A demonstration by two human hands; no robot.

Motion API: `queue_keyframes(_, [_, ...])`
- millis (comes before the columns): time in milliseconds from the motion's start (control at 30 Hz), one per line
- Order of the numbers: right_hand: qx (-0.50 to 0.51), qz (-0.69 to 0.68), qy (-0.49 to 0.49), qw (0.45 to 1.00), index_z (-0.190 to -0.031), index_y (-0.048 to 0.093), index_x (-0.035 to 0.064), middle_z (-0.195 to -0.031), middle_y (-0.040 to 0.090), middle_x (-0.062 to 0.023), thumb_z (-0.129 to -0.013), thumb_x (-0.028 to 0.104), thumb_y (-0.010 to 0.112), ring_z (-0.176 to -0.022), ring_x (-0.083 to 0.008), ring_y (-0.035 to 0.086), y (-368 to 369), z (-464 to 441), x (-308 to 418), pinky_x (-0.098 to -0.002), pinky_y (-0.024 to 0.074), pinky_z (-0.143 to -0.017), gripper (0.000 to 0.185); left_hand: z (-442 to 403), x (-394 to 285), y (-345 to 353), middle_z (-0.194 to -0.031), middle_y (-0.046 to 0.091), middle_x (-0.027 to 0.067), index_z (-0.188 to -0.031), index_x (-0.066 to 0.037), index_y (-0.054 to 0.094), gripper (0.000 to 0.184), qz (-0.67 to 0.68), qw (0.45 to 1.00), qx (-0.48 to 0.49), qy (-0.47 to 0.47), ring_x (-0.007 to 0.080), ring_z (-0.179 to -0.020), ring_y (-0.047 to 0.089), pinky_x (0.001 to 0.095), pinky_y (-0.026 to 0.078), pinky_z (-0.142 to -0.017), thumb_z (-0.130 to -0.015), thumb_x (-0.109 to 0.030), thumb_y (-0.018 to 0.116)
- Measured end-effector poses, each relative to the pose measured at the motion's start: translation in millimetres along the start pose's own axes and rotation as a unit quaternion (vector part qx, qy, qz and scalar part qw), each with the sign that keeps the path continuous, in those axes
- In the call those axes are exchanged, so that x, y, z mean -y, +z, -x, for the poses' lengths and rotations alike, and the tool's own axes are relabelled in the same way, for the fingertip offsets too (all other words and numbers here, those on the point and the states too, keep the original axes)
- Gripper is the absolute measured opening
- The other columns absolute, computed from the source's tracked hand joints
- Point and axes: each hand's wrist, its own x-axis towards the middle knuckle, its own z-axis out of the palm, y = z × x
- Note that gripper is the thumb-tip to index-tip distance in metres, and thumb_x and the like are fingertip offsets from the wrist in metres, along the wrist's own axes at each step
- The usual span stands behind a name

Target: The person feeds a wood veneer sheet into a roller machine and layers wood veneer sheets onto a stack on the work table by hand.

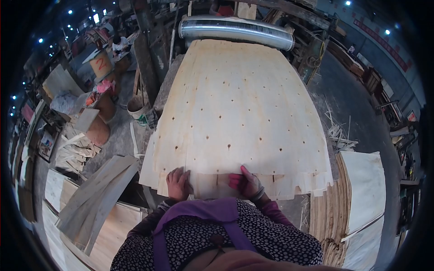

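Note:
A broad stack of pale wood veneer sheets [244, 108], dotted with small dark knots, lies in front of me. Its uneven near edge faces my body. My left hand [179, 184] rests at the top sheet's near edge, its slightly bent fingers lying over the veneer. To its right is my right hand [245, 181], turned partly palm up, with reddish-pink fingers and the thumb pointing away from me. Its thumb tip is at the top sheet's edge, and the fingers are loosely bent with no object visible in them. A lower sheet sticks out beneath both hands.
A shiny metal roller [237, 32] spans the far end of the stack. More veneer piles stand at right [364, 189] and lower left [97, 198]. A bucket [137, 106] and wood scraps [74, 147] lie left. A person [120, 45] is in the left background.

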Motion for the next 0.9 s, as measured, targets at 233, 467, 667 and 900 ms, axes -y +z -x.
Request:
queue_keyframes(233, [0.003,-0.002,0.007,1.000,-0.106,0.053,-0.0048,-0.099,0.061,-0.0182,-0.090,0.040,0.048,-0.084,-0.0282,0.060,2.0,1.1,2.1,-0.0415,0.0463,-0.082,0.048,0.8,0.2,0.2,-0.114,0.050,0.0141,-0.108,-0.011,0.058,0.035,0.002,1.000,0.001,0.002,0.0330,-0.110,0.044,0.0470,0.031,-0.095,-0.074,-0.007,0.053])
queue_keyframes(467, [0.010,0.009,0.003,1.000,-0.106,0.054,-0.0066,-0.100,0.061,-0.0186,-0.089,0.041,0.048,-0.085,-0.0286,0.060,-0.6,1.2,1.3,-0.0405,0.0460,-0.083,0.051,0.3,-0.4,0.0,-0.115,0.050,0.0142,-0.108,-0.011,0.059,0.034,0.001,1.000,0.004,-0.001,0.0331,-0.110,0.044,0.0465,0.030,-0.095,-0.074,-0.007,0.053])
queue_keyframes(667, [0.011,0.002,0.008,1.000,-0.106,0.054,-0.0067,-0.101,0.061,-0.0186,-0.089,0.041,0.047,-0.087,-0.0289,0.060,-1.3,0.6,1.1,-0.0402,0.0459,-0.084,0.051,2.5,2.3,4.4,-0.115,0.050,0.0142,-0.108,-0.011,0.059,0.036,-0.001,1.000,-0.004,0.003,0.0330,-0.110,0.044,0.0466,0.031,-0.095,-0.073,-0.006,0.053])
queue_keyframes(900, [0.018,-0.003,0.011,1.000,-0.107,0.055,-0.0045,-0.101,0.062,-0.0179,-0.090,0.041,0.046,-0.087,-0.0286,0.060,0.5,2.1,2.6,-0.0406,0.0460,-0.084,0.049,1.8,1.9,3.0,-0.114,0.050,0.0138,-0.108,-0.011,0.059,0.037,-0.007,1.000,-0.001,0.008,0.0330,-0.110,0.044,0.0465,0.031,-0.094,-0.072,-0.006,0.053])
